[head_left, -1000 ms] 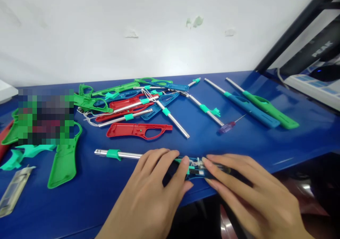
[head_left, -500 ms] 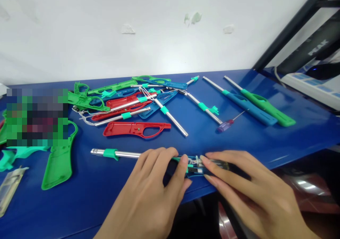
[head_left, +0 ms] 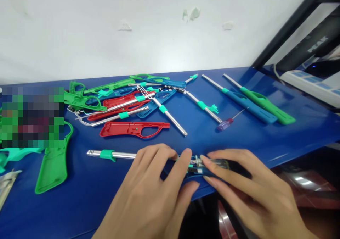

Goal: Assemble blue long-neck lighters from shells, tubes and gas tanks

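Near the front edge of the blue table lies an open blue lighter (head_left: 195, 173) with wires and small parts showing inside. Its metal tube (head_left: 123, 155), with a green band round it, points left. My left hand (head_left: 156, 182) holds the lighter's middle, fingers over the tube end and thumb a little apart. My right hand (head_left: 247, 182) grips the handle end, fingertips on the clear fuel tank (head_left: 221, 164). The palms hide part of the blue shell.
Behind are a red half shell (head_left: 122, 129), a loose tube (head_left: 174, 121) and a pile of coloured shells. A screwdriver (head_left: 225, 124) and two closed lighters (head_left: 249, 106) lie right. A green shell (head_left: 53, 170) lies left; a power strip (head_left: 308, 84) stands far right.
My left thumb has moved down and away from the index finger, which has shifted slightly right. The view has shifted slightly. My right hand keeps its hold.
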The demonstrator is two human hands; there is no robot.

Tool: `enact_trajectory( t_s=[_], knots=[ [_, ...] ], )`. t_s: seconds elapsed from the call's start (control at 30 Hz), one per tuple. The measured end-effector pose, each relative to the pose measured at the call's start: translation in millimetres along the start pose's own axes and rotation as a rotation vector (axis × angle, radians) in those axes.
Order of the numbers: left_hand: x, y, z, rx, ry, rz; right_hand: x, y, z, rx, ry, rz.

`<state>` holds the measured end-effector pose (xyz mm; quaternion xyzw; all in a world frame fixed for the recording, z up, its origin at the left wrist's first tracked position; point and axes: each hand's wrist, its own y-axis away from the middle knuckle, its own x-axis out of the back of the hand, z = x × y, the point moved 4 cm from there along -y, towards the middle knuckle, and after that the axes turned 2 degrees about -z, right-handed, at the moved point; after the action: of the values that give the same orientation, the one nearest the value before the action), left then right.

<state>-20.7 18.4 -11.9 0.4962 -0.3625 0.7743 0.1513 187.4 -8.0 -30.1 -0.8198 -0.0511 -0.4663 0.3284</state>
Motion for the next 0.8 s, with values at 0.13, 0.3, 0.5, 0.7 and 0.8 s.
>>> enact_trajectory(
  t_s=[0.13,0.3,0.5,0.7,0.8],
  knots=[
    [-5.0,-9.3,1.2,0.007,0.067,-0.069,-0.9,3.4,2.0,-0.012,-0.006,-0.008],
    [-11.0,-15.5,-2.2,0.021,0.122,-0.119,-1.7,2.5,1.4,-0.020,-0.026,-0.008],
    [-10.4,-16.8,-3.0,0.019,0.143,-0.120,-0.4,2.1,-0.5,-0.028,-0.045,0.015],
    [-7.7,-16.9,-4.0,0.068,0.187,-0.134,0.0,1.4,0.2,-0.028,-0.072,0.017],
    [-7.4,-15.9,-4.7,0.080,0.191,-0.134,-0.7,-0.2,0.3,-0.030,-0.080,0.016]
  ],
)
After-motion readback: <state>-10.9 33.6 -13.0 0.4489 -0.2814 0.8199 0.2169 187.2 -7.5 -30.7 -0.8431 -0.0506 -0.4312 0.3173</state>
